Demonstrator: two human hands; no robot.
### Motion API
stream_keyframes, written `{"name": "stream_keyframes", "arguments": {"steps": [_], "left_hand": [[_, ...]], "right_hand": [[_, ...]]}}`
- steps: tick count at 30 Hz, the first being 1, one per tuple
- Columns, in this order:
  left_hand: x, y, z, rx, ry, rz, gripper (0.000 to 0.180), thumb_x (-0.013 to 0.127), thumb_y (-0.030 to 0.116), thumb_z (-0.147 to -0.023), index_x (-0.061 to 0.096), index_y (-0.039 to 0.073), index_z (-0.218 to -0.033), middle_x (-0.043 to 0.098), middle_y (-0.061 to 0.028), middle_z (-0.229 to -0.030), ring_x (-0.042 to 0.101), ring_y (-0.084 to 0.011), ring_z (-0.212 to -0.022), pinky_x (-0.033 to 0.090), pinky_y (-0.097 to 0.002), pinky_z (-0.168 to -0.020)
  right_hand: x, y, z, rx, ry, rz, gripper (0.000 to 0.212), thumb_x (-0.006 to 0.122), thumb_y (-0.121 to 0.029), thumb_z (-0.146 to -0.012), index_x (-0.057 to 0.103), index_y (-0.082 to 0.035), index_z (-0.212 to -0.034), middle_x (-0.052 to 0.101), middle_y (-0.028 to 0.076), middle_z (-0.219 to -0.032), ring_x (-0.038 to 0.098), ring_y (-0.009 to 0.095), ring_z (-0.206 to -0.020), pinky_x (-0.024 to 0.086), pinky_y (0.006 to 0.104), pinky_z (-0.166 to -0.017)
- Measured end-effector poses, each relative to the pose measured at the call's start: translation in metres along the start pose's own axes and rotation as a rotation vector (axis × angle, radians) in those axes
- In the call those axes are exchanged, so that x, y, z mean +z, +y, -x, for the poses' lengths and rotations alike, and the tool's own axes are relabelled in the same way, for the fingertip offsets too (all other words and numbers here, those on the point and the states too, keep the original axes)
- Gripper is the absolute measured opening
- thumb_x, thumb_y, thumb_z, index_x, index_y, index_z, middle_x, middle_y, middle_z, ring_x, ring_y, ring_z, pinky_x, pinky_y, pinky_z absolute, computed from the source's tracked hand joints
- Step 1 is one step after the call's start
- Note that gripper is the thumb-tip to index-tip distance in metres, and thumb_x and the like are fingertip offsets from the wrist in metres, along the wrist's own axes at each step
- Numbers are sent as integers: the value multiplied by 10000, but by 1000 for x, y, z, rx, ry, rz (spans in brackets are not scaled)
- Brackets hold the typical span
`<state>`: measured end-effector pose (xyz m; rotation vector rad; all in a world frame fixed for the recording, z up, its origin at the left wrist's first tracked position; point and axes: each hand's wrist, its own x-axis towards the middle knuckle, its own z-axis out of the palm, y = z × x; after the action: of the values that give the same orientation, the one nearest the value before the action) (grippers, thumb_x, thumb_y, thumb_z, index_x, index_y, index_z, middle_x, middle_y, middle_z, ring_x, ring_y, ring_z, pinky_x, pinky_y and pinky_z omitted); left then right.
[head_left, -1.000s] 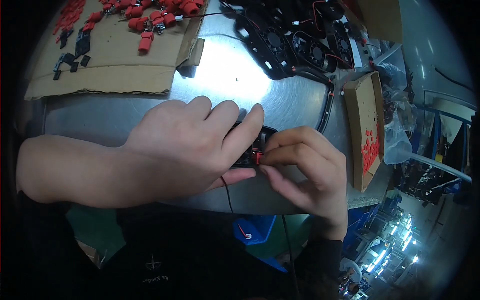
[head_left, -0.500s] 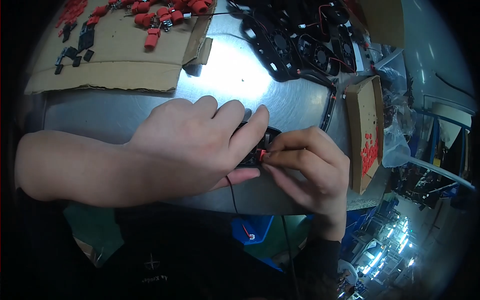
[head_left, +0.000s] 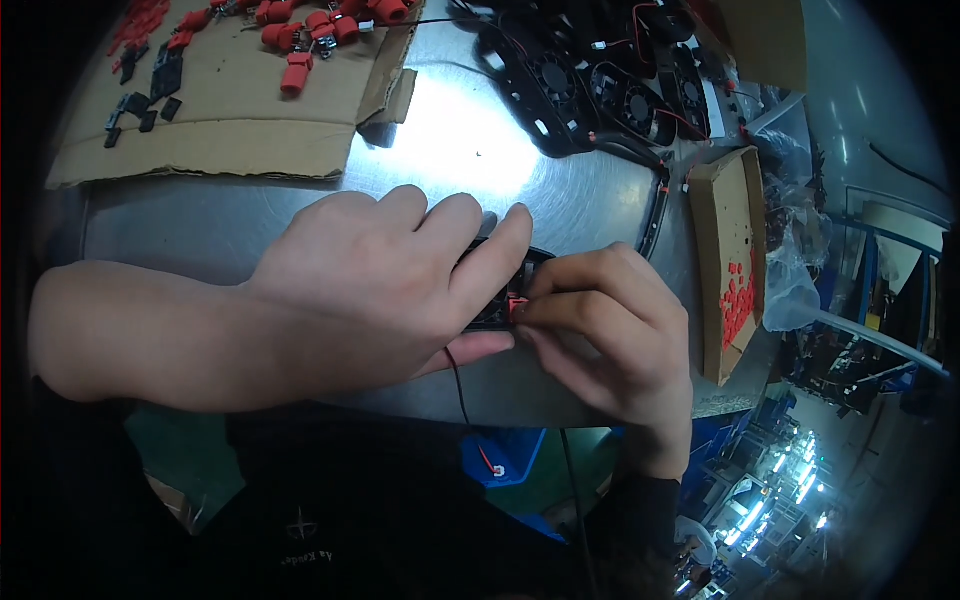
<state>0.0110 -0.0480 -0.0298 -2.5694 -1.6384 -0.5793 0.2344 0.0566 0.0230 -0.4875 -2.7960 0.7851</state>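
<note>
My left hand point(head_left: 385, 265) is closed around a black plastic housing point(head_left: 487, 318), its fingers over the top and the thumb underneath. Most of the housing is hidden behind that hand. At its right end, my right hand point(head_left: 615, 320) pinches a small red plastic piece point(head_left: 518, 306) between thumb and fingertips, against the housing's inside. Whether the piece is fully seated I cannot tell. A thin dark cable point(head_left: 459, 385) hangs from under my left hand past the table edge, ending in a small white connector point(head_left: 498, 471).
A cardboard sheet point(head_left: 240, 150) at the far left bears red round parts point(head_left: 296, 73) and black pieces point(head_left: 166, 75). Several black housings with fans point(head_left: 556, 80) are piled at the far right. A cardboard tray point(head_left: 712, 260) of small red pieces stands to the right. Blue bin point(head_left: 520, 462) below the table.
Both hands and the housing have shifted very slightly left, along with the whole view. My right fingertips stay pressed on the red piece at the housing.
</note>
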Motion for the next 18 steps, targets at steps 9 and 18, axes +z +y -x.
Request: {"name": "stream_keyframes", "arguments": {"steps": [9,18], "left_hand": [[0,0,-1,1,4,-20,696,568,628,-1025,695,30,-1357,545,-35,-833,556,-151,-678,459,-279,-555],[0,-3,0,15,-2,-20,704,584,634,-1007,693,38,-1364,547,-37,-838,555,-152,-685,457,-278,-552]], "right_hand": [[-1,-1,3,14,114,22,234,856,6,-746,748,-52,-945,720,89,-1006,707,225,-888,567,328,-742],[3,5,2,-77,71,-3,235,851,-15,-772,727,-42,-970,716,90,-1025,694,227,-877,556,341,-703]]}}
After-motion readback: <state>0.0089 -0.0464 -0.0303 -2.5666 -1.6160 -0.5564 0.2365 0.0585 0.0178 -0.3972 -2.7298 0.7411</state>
